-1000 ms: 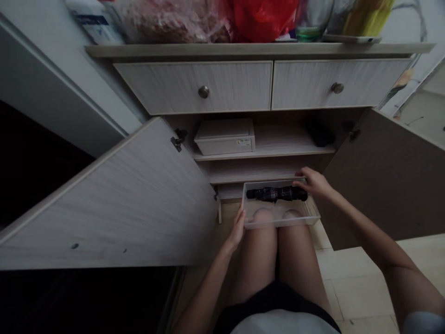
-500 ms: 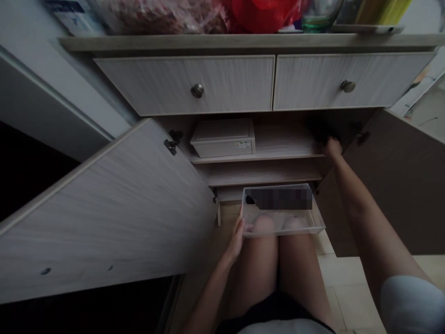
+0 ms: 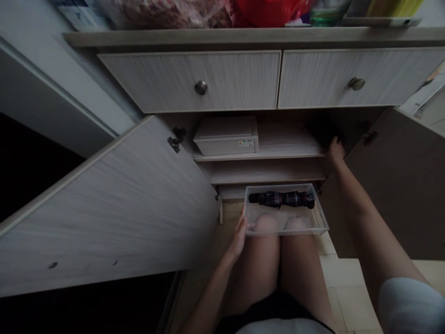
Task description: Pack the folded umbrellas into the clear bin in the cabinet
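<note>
A clear plastic tray (image 3: 285,231) rests on my knees, and my left hand (image 3: 240,233) grips its left side. Inside the tray, along its far side, lies a folded dark plaid umbrella (image 3: 283,199). My right hand (image 3: 335,150) reaches into the right end of the cabinet's upper shelf (image 3: 285,144), its fingers on a black item (image 3: 321,130) whose shape is lost in shadow. On the left of that shelf sits a pale closed box (image 3: 227,137) with a small label.
Open cabinet doors flank me, the left door (image 3: 114,208) and the right door (image 3: 396,185). Above are two drawers with round knobs (image 3: 200,87). On the cabinet top (image 3: 243,37) stand a bag (image 3: 167,14), a red item (image 3: 260,11) and a glass (image 3: 325,14).
The view has shifted slightly. My right hand stays at the black item on the shelf, and my left hand still holds the tray. The umbrella, blocked out before, now shows.
</note>
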The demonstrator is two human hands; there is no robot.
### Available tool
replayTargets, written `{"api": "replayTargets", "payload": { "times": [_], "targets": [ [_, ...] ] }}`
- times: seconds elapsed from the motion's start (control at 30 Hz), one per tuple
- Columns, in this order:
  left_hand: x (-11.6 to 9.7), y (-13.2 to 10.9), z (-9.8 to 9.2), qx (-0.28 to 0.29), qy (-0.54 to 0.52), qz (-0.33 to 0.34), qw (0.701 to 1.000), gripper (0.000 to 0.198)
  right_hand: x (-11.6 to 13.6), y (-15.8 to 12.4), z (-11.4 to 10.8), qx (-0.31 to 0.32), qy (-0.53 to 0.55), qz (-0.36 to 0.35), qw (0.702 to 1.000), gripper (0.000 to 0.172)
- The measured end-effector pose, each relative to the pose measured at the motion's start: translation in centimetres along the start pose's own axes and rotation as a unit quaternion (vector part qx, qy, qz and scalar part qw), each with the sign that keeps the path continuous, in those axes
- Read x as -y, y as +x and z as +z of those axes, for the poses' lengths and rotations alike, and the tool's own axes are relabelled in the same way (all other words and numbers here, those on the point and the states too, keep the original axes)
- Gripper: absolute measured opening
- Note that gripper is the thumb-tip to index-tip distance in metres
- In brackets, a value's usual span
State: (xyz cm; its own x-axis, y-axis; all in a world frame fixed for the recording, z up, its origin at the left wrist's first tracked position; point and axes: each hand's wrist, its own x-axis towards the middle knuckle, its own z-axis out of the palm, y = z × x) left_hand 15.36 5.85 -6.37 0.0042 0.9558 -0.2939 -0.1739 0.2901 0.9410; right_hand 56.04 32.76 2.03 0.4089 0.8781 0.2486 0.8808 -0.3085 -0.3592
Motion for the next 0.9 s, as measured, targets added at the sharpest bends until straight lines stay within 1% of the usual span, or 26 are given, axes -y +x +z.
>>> {"api": "replayTargets", "payload": {
  "times": [0.1,0.13,0.2,0.27,0.37,0.43,0.53,0.6,0.63,0.7,0.8,0.9],
  "targets": [
    [0.1,0.0,0.0,-0.002,0.010,0.001,1.000,0.076,-0.2,-1.0,-0.2,-0.016,0.046,0.037,0.998,0.062],
    [0.2,0.1,-0.1,-0.006,0.015,-0.003,1.000,0.076,-0.3,-1.5,-0.3,-0.026,0.073,0.037,0.996,0.058],
    [0.3,0.2,-0.1,-0.017,0.025,-0.013,0.999,0.079,-0.6,-2.8,-0.5,-0.035,0.140,0.013,0.989,0.054],
    [0.4,0.4,-0.1,-0.023,0.028,-0.023,0.999,0.081,-1.2,-4.9,-1.1,-0.019,0.221,-0.042,0.974,0.053],
    [0.3,0.5,0.0,-0.025,0.017,-0.028,0.999,0.081,-2.3,-9.4,-3.1,0.046,0.326,-0.145,0.933,0.057],
    [0.1,0.4,0.1,-0.022,0.007,-0.024,0.999,0.079,-2.8,-12.9,-5.1,0.104,0.353,-0.191,0.910,0.057],
    [-0.2,0.1,0.3,-0.009,-0.001,-0.009,1.000,0.077,-2.9,-17.6,-8.1,0.191,0.342,-0.244,0.887,0.049],
    [-0.4,-0.1,0.6,-0.005,0.001,0.011,1.000,0.075,-2.7,-20.0,-9.4,0.232,0.317,-0.286,0.874,0.043],
    [-0.5,-0.1,0.7,-0.007,0.006,0.023,1.000,0.075,-2.5,-20.9,-9.7,0.247,0.300,-0.309,0.868,0.040],
    [-0.7,-0.3,0.9,-0.006,0.015,0.043,0.999,0.077,-2.1,-22.2,-9.5,0.266,0.265,-0.353,0.857,0.036],
    [-0.9,-0.5,1.1,-0.001,0.019,0.037,0.999,0.079,-1.6,-23.2,-7.7,0.264,0.224,-0.405,0.846,0.036],
    [-1.0,-0.7,1.1,-0.006,0.009,0.017,1.000,0.074,-1.2,-23.6,-5.8,0.237,0.182,-0.422,0.856,0.038]
  ]
}}
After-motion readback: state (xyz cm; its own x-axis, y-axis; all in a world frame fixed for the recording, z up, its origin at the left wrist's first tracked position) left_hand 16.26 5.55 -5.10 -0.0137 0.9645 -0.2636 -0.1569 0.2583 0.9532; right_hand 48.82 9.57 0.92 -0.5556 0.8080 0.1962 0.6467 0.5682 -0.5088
